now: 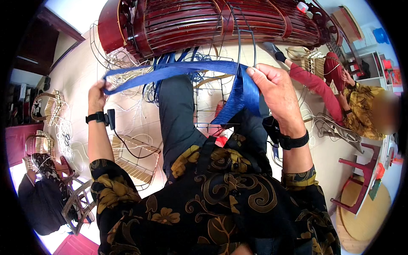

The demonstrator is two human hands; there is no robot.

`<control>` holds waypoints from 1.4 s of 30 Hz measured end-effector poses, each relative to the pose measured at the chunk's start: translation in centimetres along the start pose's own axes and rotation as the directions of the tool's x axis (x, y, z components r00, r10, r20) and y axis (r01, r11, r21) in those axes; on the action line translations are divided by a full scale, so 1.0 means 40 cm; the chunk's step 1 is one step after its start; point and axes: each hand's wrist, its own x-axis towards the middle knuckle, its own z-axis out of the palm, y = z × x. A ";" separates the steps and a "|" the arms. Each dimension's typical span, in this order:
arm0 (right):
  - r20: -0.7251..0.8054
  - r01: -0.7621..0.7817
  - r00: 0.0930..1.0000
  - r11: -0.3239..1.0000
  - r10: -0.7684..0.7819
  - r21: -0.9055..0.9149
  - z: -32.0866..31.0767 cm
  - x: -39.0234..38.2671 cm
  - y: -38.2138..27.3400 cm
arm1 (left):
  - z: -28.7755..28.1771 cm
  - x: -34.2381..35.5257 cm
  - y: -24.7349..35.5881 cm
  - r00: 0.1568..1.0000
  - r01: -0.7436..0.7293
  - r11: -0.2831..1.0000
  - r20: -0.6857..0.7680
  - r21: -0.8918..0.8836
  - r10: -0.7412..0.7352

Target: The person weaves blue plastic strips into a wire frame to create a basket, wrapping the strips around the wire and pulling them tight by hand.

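Note:
A long flat band of blue strands (178, 66) stretches across my lap in a loop, its wide end (229, 110) draping down at the right. My left hand (97, 95) grips the band's left end, fingers curled around it. My right hand (274, 91) is closed on the band at the right, thumb on top, beside a dark metal wire frame (239, 29). Whether it also touches that frame I cannot tell. More loose blue strands (151, 95) hang behind my left knee. A metal grid (208, 126) shows between my legs.
A red slatted wooden bench (178, 25) spans the back. Part-woven frames (134, 157) and pale cord (66, 140) lie on the floor. A person in dark clothing (38, 199) is at the left, another in red trousers (310, 83) at the right, near a red stool (365, 170).

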 end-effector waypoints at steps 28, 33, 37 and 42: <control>-0.069 0.038 0.996 0.989 -0.048 -0.146 0.008 0.000 -0.002 | 0.124 -0.126 0.264 0.676 -0.465 0.193 0.205 0.864 0.708; -0.048 0.031 0.998 0.988 -0.039 -0.150 0.014 -0.003 -0.017 | -0.324 -0.147 0.128 0.738 -0.090 0.908 -0.586 0.409 0.336; -0.003 0.041 0.999 0.997 -0.041 -0.062 0.015 0.014 -0.015 | -0.416 -0.077 0.041 0.718 0.192 0.601 -0.529 0.776 0.454; -0.057 0.021 0.998 0.998 -0.025 -0.055 0.011 -0.003 -0.003 | 0.369 -0.165 0.237 0.784 -0.608 0.504 0.364 0.613 0.503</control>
